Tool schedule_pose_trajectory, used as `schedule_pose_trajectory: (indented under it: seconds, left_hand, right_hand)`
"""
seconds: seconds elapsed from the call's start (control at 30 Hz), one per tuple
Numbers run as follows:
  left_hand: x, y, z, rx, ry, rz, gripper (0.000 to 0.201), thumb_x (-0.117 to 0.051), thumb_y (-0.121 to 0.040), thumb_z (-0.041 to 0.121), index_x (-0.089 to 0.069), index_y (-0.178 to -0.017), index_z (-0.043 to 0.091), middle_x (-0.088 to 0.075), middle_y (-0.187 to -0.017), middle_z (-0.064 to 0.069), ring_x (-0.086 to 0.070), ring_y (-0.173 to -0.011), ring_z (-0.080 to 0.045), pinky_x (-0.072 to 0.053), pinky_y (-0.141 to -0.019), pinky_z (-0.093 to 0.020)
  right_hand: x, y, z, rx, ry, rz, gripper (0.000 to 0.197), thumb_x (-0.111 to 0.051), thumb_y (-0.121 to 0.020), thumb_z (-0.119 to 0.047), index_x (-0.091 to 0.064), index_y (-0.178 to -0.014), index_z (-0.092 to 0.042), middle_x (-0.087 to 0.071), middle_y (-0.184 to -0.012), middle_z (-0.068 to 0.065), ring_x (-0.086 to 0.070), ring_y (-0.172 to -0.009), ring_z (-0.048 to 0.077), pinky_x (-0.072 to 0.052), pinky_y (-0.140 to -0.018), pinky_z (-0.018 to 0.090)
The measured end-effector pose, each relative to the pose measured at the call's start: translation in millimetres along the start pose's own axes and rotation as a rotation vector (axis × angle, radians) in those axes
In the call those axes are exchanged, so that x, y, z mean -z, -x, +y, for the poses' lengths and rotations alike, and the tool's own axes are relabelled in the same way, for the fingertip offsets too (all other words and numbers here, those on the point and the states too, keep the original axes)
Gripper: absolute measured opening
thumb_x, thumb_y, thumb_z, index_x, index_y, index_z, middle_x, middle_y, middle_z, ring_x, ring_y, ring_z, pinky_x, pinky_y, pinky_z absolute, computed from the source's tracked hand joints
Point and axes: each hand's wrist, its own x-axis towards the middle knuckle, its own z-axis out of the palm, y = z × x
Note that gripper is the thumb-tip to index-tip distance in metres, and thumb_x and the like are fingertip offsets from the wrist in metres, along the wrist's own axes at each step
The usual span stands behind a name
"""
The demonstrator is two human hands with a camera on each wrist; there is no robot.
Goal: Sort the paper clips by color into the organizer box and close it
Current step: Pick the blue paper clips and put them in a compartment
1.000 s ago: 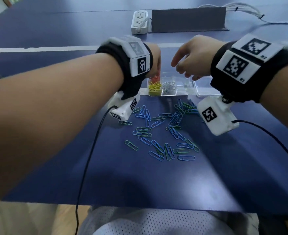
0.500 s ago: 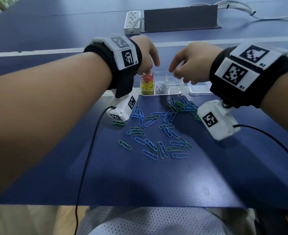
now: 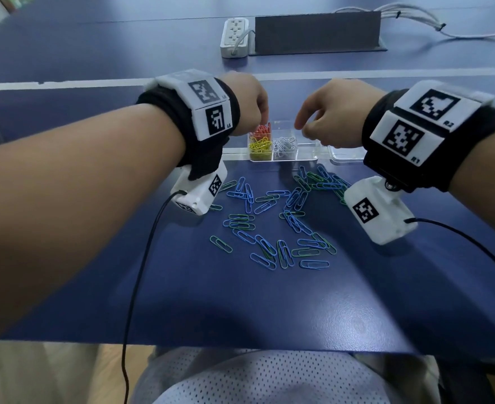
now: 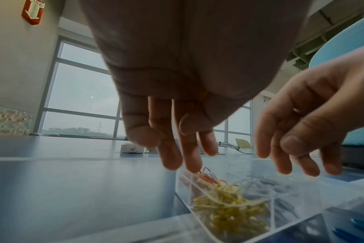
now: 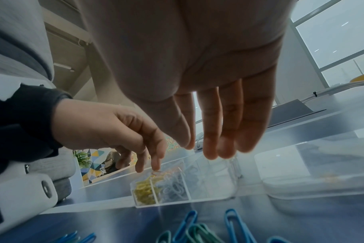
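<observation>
A clear organizer box (image 3: 307,157) stands on the blue table, with red clips (image 3: 260,130), yellow clips (image 3: 259,147) and white clips (image 3: 284,144) in separate compartments. My left hand (image 3: 265,119) hangs over the red compartment, fingers (image 4: 192,164) pointing down, one tip touching the red clips (image 4: 206,176). My right hand (image 3: 310,131) hovers over the box's bare compartments, fingers (image 5: 212,148) straight and relaxed, holding nothing. Several loose blue and green clips (image 3: 272,220) lie scattered on the table nearer to me.
A clear lid or tray (image 3: 347,155) lies just right of the box. A white power strip (image 3: 234,37) and a dark panel (image 3: 316,32) stand at the back, with cables (image 3: 409,16) to the right. Wrist camera wires trail across the table front.
The right hand has come lower and closer to the box. The left hand stays over the red compartment, its fingers dipping back toward the red clips.
</observation>
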Motion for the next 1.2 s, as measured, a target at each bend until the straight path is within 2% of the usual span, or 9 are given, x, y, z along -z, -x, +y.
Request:
schedule_pose_trajectory:
  seconds: [0.23, 0.33, 0.43, 0.53, 0.7, 0.83, 0.97, 1.07, 1.2]
  left_hand:
    - [-7, 2, -1, -0.052, 0.015, 0.055, 0.038, -0.040, -0.078, 0.003, -0.067, -0.090, 0.028, -0.071, -0.102, 0.004, -0.062, -0.096, -0.020, -0.051, -0.085, -0.034]
    - [-9, 6, -3, -0.089, 0.057, 0.121, 0.032, -0.043, -0.081, 0.007, -0.069, -0.090, 0.024, -0.069, -0.092, 0.003, -0.059, -0.083, -0.017, -0.045, -0.072, -0.029]
    - [-13, 13, -2, -0.152, 0.058, 0.165, 0.025, -0.048, -0.081, 0.014, -0.070, -0.090, 0.019, -0.063, -0.078, 0.005, -0.050, -0.072, -0.014, -0.038, -0.070, -0.024]
    - [-17, 18, 2, -0.208, 0.040, 0.117, 0.020, -0.051, -0.079, 0.017, -0.070, -0.086, 0.021, -0.054, -0.061, 0.013, -0.049, -0.059, -0.009, -0.040, -0.069, -0.023]
    - [-21, 23, 14, -0.335, -0.060, -0.044, 0.011, -0.062, -0.078, 0.023, -0.069, -0.085, 0.025, -0.050, -0.055, 0.012, -0.046, -0.053, -0.002, -0.037, -0.062, -0.020]
    - [-30, 22, 25, -0.401, -0.123, -0.085, 0.018, -0.063, -0.079, 0.024, -0.071, -0.096, 0.025, -0.047, -0.056, 0.013, -0.046, -0.056, -0.007, -0.038, -0.068, -0.022]
    - [-36, 19, 30, -0.413, -0.139, -0.081, 0.020, -0.063, -0.080, 0.024, -0.071, -0.098, 0.025, -0.046, -0.056, 0.012, -0.047, -0.065, -0.014, -0.040, -0.071, -0.023]
    - [-36, 16, 30, -0.413, -0.135, -0.053, 0.019, -0.063, -0.080, 0.023, -0.071, -0.097, 0.026, -0.046, -0.056, 0.011, -0.048, -0.064, -0.015, -0.043, -0.071, -0.025]
    - [-38, 13, 31, -0.438, -0.151, -0.062, 0.029, -0.063, -0.079, 0.018, -0.070, -0.103, 0.032, -0.043, -0.057, 0.013, -0.049, -0.071, -0.019, -0.051, -0.079, -0.032]
  right_hand:
    - [0, 3, 5, 0.001, -0.001, 0.006, 0.024, -0.050, -0.084, -0.018, -0.070, -0.096, -0.026, -0.058, -0.077, -0.004, -0.054, -0.080, 0.019, -0.045, -0.080, 0.025]
    - [1, 8, 10, 0.037, 0.025, 0.022, 0.019, -0.052, -0.081, -0.018, -0.067, -0.085, -0.029, -0.060, -0.083, -0.001, -0.054, -0.083, 0.019, -0.044, -0.079, 0.025]
    - [0, 18, 10, 0.075, 0.069, 0.022, 0.016, -0.056, -0.079, -0.017, -0.066, -0.079, -0.029, -0.065, -0.082, 0.000, -0.058, -0.078, 0.021, -0.042, -0.073, 0.024]
    - [-4, 28, 8, 0.100, 0.184, -0.011, 0.015, -0.060, -0.077, -0.014, -0.073, -0.081, -0.021, -0.069, -0.079, 0.003, -0.060, -0.077, 0.023, -0.047, -0.074, 0.025]
    - [-13, 34, 11, 0.065, 0.327, -0.164, 0.016, -0.068, -0.069, -0.015, -0.073, -0.081, -0.023, -0.071, -0.081, 0.001, -0.064, -0.082, 0.026, -0.055, -0.080, 0.036]
    - [-11, 40, 8, 0.103, 0.328, -0.190, 0.022, -0.063, -0.070, -0.012, -0.067, -0.081, -0.031, -0.062, -0.069, -0.008, -0.061, -0.080, 0.023, -0.054, -0.081, 0.037]
    - [-9, 43, 11, 0.108, 0.300, -0.186, 0.028, -0.057, -0.074, -0.012, -0.068, -0.088, -0.033, -0.062, -0.073, -0.009, -0.056, -0.077, 0.021, -0.053, -0.083, 0.036]
    - [-5, 40, 18, 0.085, 0.270, -0.113, 0.031, -0.052, -0.077, -0.009, -0.071, -0.092, -0.029, -0.062, -0.077, -0.006, -0.052, -0.077, 0.020, -0.050, -0.083, 0.030]
    - [-4, 33, 23, 0.016, 0.259, -0.097, 0.032, -0.050, -0.079, -0.006, -0.073, -0.093, -0.023, -0.054, -0.061, -0.008, -0.054, -0.078, 0.023, -0.048, -0.080, 0.027]
